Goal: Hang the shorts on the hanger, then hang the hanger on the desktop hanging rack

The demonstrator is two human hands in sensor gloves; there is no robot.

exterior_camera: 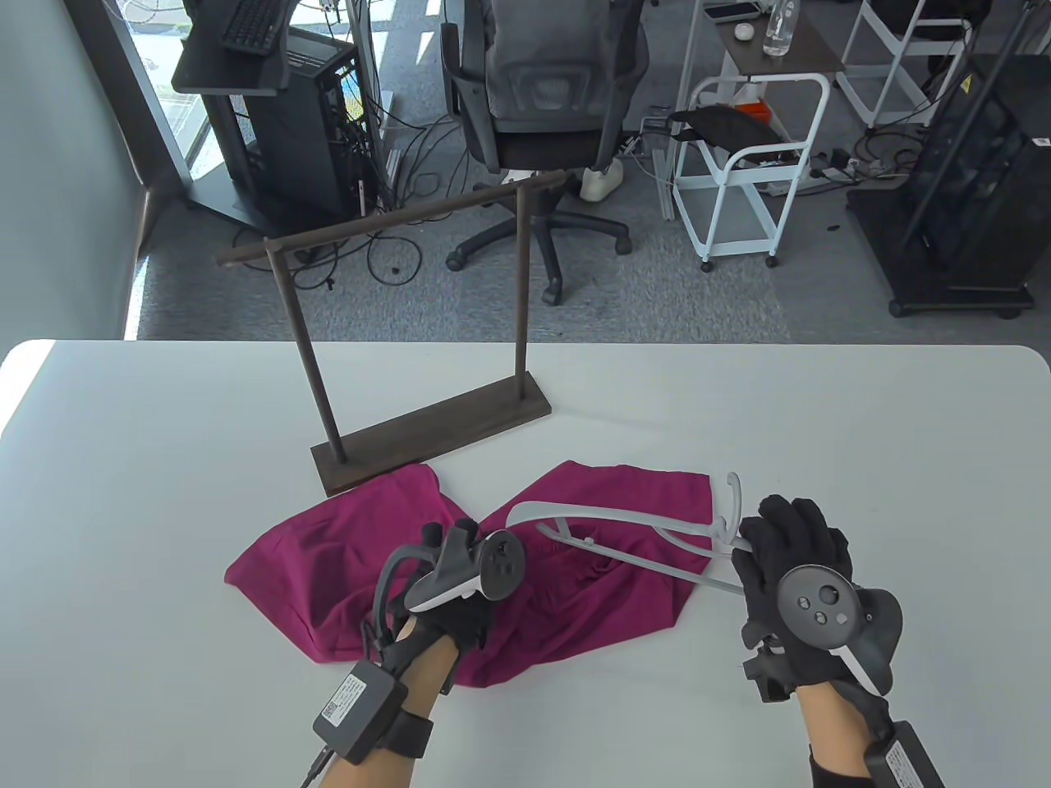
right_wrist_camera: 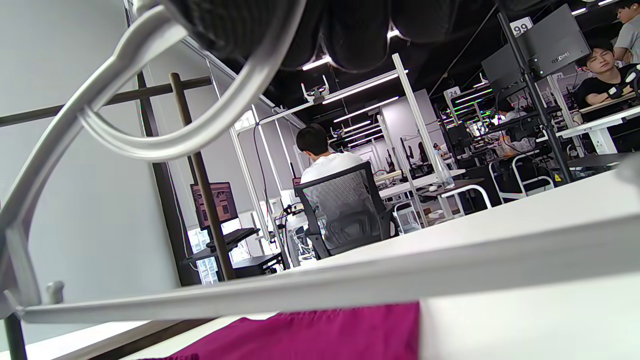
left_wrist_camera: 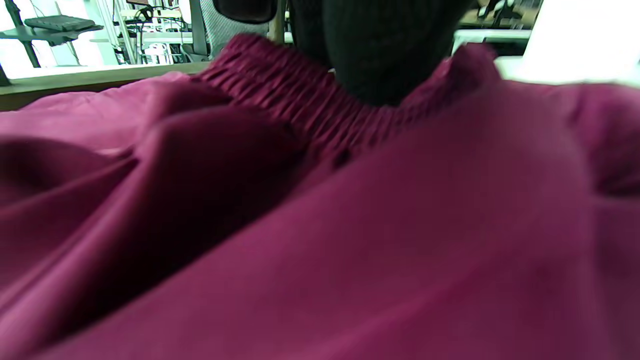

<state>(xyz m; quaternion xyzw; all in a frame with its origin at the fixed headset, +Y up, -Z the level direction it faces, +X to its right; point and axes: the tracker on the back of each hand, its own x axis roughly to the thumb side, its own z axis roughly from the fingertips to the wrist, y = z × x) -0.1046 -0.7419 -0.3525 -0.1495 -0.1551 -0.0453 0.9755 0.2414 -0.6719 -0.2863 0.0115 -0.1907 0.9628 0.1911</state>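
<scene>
Magenta shorts lie spread on the white table in front of the dark wooden rack. My left hand rests on the middle of the shorts. In the left wrist view its fingers pinch the elastic waistband. A pale grey hanger lies tilted over the right half of the shorts, hook to the right. My right hand grips the hanger just below its hook. The right wrist view shows the hook curving under my fingers, the hanger's bar, the shorts and the rack's post.
The rack's top rail carries nothing and slopes up toward the right in the table view. Beyond the table's far edge stand an office chair and a white cart. People sit at desks in the background of the right wrist view.
</scene>
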